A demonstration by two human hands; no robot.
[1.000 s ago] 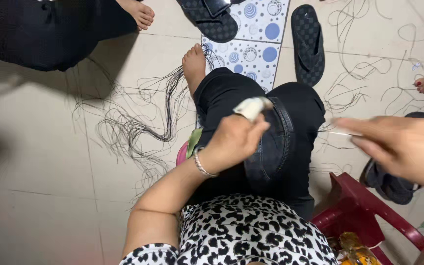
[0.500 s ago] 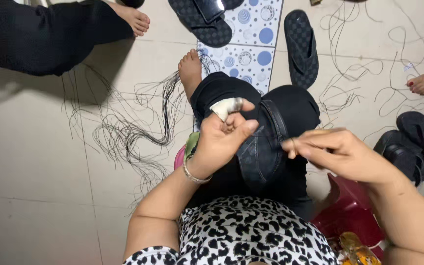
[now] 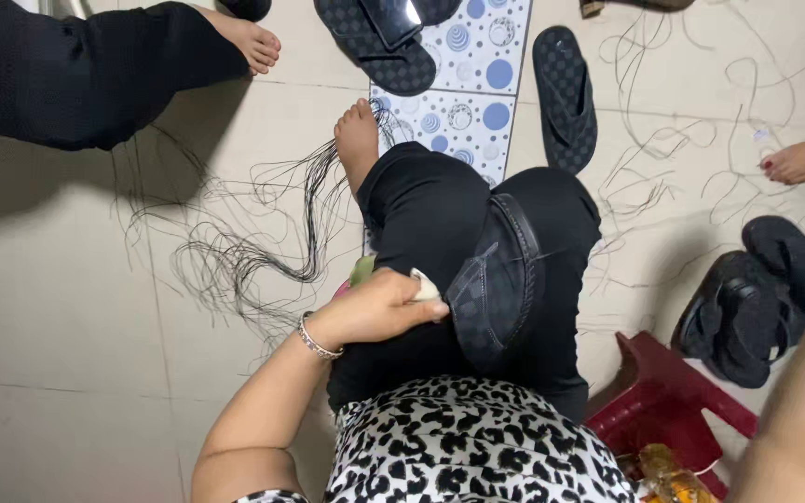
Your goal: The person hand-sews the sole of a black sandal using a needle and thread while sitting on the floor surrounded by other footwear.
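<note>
Head view, looking down over the person's lap: left hand (image 3: 379,307) is curled closed, its grip pinching a small pale wad (image 3: 424,286) against the thigh, only a corner of it peeking past the fingertips. What the wad is made of cannot be told; it looks soft, whitish and folded. Just right of that grip lies a dark quilted shoe upper (image 3: 496,275), draped across the knee of the black trousers (image 3: 421,214), stitched in a diamond pattern with a smooth rim, limp and not yet joined to any sole. The hand touches the wad, not the upper, though the two sit close together.

Right arm (image 3: 798,419) fills the lower right corner as a blur; its hand is out of frame, so its grip cannot be read.

Judging by the layout, work on the upper seems partway: the piece is on the lap, yet loose black threads (image 3: 253,233) trail over the tiled floor (image 3: 58,307) well left of the grip, and more lie far right. Beyond the knee rest a dark sandal (image 3: 566,93) and a patterned mat (image 3: 477,84); a red stool (image 3: 668,391) stands lower right, finished black shoes (image 3: 757,298) beside it.
</note>
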